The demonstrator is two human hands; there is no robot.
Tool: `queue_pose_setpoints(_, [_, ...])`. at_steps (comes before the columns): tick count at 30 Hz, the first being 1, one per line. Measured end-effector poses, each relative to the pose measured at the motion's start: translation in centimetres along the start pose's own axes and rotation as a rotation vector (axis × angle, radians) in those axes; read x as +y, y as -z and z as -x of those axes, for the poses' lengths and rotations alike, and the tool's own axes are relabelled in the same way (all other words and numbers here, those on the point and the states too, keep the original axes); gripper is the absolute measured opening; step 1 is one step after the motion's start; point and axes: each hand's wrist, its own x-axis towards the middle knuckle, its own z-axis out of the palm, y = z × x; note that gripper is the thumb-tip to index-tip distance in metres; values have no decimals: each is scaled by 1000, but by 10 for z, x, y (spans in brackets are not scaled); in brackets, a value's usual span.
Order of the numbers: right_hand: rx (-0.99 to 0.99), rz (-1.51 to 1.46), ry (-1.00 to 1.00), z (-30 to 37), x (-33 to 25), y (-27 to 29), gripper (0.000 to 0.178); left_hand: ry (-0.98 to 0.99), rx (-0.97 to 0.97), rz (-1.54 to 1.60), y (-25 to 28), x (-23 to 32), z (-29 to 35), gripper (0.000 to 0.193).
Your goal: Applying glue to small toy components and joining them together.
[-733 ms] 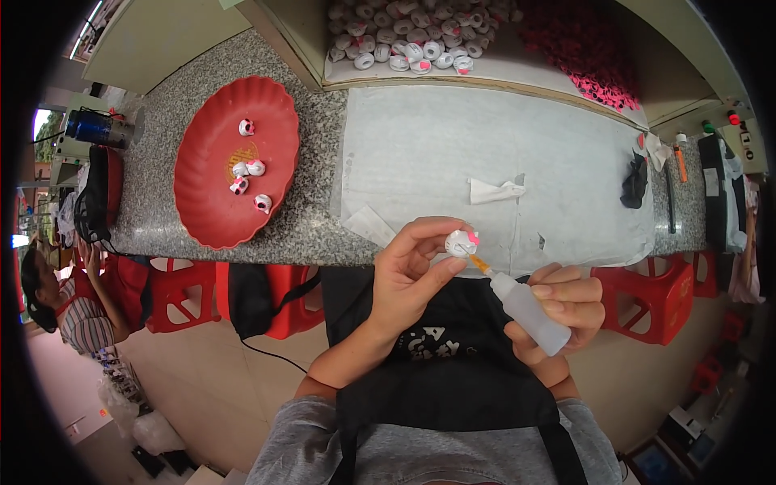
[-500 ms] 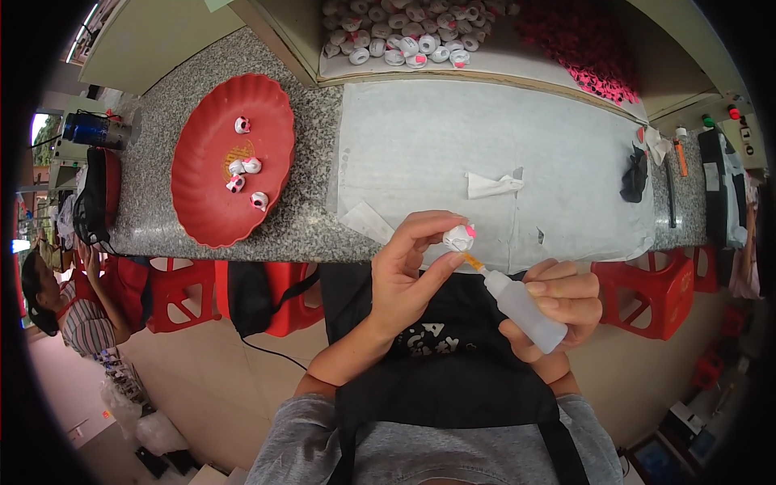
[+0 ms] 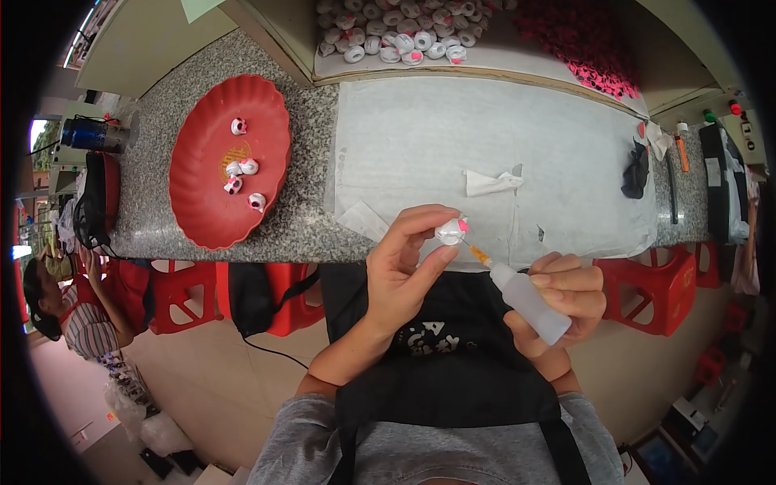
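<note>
A worker in a black apron (image 3: 453, 392) pinches a small white-and-pink piece (image 3: 449, 233) between the thumb and fingers of the left hand (image 3: 400, 271), just above the counter's near edge. The right hand (image 3: 570, 295) wraps its fingers around a translucent squeeze bottle (image 3: 529, 307), its amber tip (image 3: 480, 255) angled toward the piece's lower right side; whether the two touch is too small to tell. Beyond the hands, a crumpled white tissue (image 3: 489, 183) lies on a pale sheet (image 3: 420, 129) spread over the speckled counter (image 3: 311, 170). To the left, a red scalloped dish (image 3: 194, 133) holds five similar pieces (image 3: 249, 166). Farther back, white pieces (image 3: 396, 36) crowd a shelf beside a heap of bright pink parts (image 3: 598, 79).
</note>
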Motion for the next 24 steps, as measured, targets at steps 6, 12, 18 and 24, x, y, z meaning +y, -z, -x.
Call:
queue_pose_setpoints(6, [247, -63, -115, -1, 4, -1, 32, 41, 127, 133, 4, 6, -3, 34])
queue_pose_setpoints(12, [220, 9, -492, -27, 53, 35, 29, -33, 235, 167, 28, 10, -10, 34])
queue_pose_setpoints(18, [68, -80, -641, -92, 135, 58, 31, -21, 259, 219, 30, 12, -6, 34])
queue_pose_setpoints(24, [14, 1008, -303, -150, 229, 51, 12, -18, 268, 211, 27, 13, -6, 33])
